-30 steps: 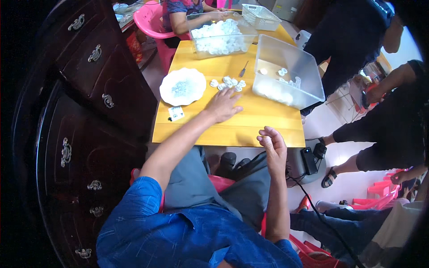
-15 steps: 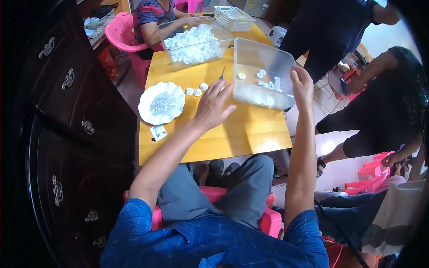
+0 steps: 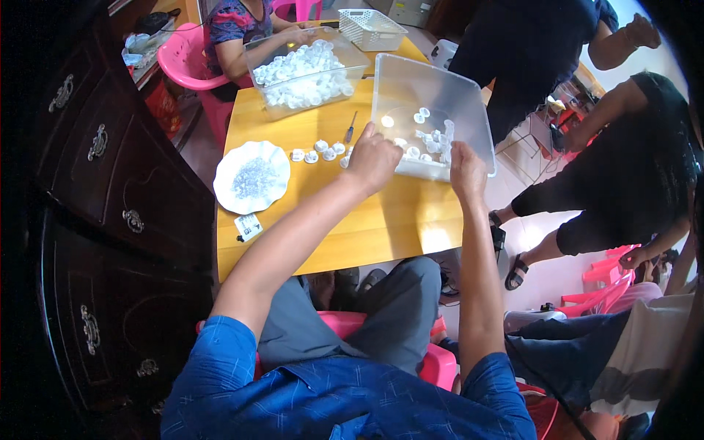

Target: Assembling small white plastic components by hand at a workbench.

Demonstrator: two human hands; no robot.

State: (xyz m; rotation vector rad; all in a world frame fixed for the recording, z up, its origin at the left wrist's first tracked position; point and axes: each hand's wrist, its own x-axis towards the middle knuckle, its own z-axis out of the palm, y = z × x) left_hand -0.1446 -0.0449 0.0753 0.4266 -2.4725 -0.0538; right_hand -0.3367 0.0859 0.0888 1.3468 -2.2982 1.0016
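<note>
My left hand [image 3: 375,159] is closed at the near left corner of a clear plastic box [image 3: 433,73], its fingers curled over the rim. With bent fingers, my right hand [image 3: 468,170] grips the near rim farther right. The box looks tilted towards me, and several small white round plastic parts [image 3: 438,139] are gathered along its near side. Left of my left hand, more white parts [image 3: 320,146] stand in a loose row on the table. A small screwdriver [image 3: 350,133] lies just beyond them.
A scalloped white plate [image 3: 277,192] of tiny clear pieces and a small printed card [image 3: 250,226] are at the table's left. A clear bin [image 3: 275,110] full of white parts stands at the back, near a white basket [image 3: 374,37]. A seated person [image 3: 238,29] reaches there; others stand at right.
My left hand has moved right from above the row of parts to the box and closed. My right hand has come down along the rim. Parts inside the box have shifted, and more of the row shows.
</note>
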